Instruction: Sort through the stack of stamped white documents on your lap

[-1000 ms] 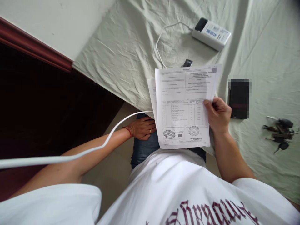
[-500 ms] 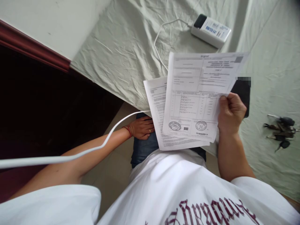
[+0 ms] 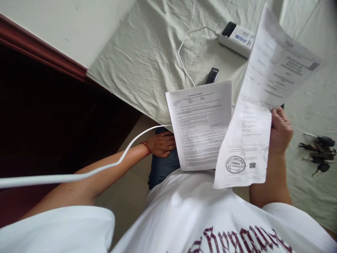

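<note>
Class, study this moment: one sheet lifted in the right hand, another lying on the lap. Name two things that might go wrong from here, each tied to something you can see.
1. The right hand pinches the stamped sheet at one edge only; it already bends, so it may crease or slip.
2. The second sheet lies loose on the lap, the left hand beside it rather than on it, so it may slide to the floor.

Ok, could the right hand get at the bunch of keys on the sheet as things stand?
Probably not freely: the right hand is closed on the stamped sheet of paper. The keys lie just to its right on the bedsheet with nothing between, so the path looks open, but the hand is occupied.
</note>
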A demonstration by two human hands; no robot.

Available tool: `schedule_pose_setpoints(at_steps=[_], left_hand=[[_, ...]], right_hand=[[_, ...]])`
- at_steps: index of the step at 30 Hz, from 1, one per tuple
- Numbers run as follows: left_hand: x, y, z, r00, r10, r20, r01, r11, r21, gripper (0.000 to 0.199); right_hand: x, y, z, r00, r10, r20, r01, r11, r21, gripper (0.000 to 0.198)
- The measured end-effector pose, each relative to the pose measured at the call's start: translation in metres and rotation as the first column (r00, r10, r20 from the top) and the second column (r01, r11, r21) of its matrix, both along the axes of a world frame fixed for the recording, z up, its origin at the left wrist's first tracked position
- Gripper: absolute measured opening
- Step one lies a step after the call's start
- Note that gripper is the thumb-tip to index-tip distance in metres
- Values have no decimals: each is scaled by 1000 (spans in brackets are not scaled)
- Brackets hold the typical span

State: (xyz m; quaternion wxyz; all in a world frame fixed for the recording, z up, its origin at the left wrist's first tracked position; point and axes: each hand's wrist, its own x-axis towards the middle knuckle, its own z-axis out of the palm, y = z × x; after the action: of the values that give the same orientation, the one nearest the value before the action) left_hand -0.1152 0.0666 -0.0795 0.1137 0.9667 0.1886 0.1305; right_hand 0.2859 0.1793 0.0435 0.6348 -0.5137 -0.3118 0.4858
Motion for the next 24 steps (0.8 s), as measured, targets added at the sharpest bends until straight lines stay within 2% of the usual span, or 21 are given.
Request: schedule_pose_setpoints(at_steps=[3,9,14,19,24], left_hand=[[1,0,3,1000,-1,-24,1,1000,-28,32],[2,0,2,999,5,52,-7,1000,27,35],[1,0,1,999,5,45,-6,1000,22,34],[2,0,1,1000,6,30,-6,1000,3,35],[2,-1,-3,998,8,62,-11,999,44,40]], right_hand=[[-2,-1,2,1000,-4,22,4,1000,1,12],[-1,-1,1,996,-9,83,8,1000,20,13],[-2,0,4,1000,14,8,-14,1000,-14,17],[-6,-2,7,1000,-17,15,18,998,-66,9],[-5,-3,6,1000,12,19,-10,994,-112,19]])
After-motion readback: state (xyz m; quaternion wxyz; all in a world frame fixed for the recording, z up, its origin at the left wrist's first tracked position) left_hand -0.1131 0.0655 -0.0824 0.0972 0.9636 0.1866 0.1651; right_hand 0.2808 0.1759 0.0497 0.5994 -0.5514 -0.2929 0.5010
